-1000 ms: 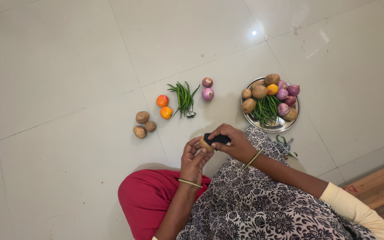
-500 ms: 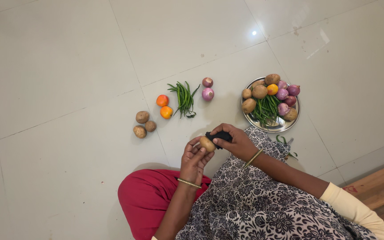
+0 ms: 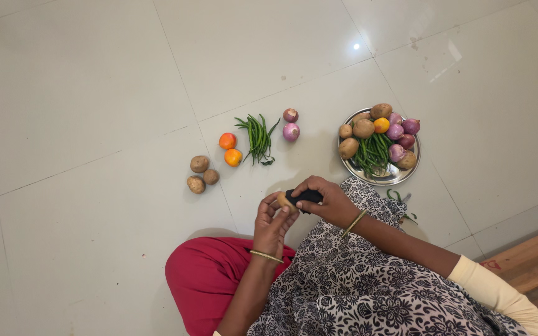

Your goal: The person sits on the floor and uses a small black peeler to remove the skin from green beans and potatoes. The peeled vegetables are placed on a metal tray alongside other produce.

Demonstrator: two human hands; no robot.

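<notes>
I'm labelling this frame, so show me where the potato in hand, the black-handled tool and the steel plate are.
potato in hand [image 3: 286, 201], head view, on its tan skin between the fingers.
black-handled tool [image 3: 305, 195], head view, on the middle of the black handle.
steel plate [image 3: 382, 181], head view, on its bare near rim.

- My left hand [image 3: 271, 224] hides most of the small potato [image 3: 285, 200]; only its top shows past my fingers [image 3: 268, 205].
- My right hand [image 3: 327, 200] covers part of the black-handled tool [image 3: 303, 196]; its blade is out of sight.
- The green beans [image 3: 373, 154] bury the steel plate [image 3: 383, 181] floor.
- The picture's bottom edge cuts off my lap and right elbow.
</notes>
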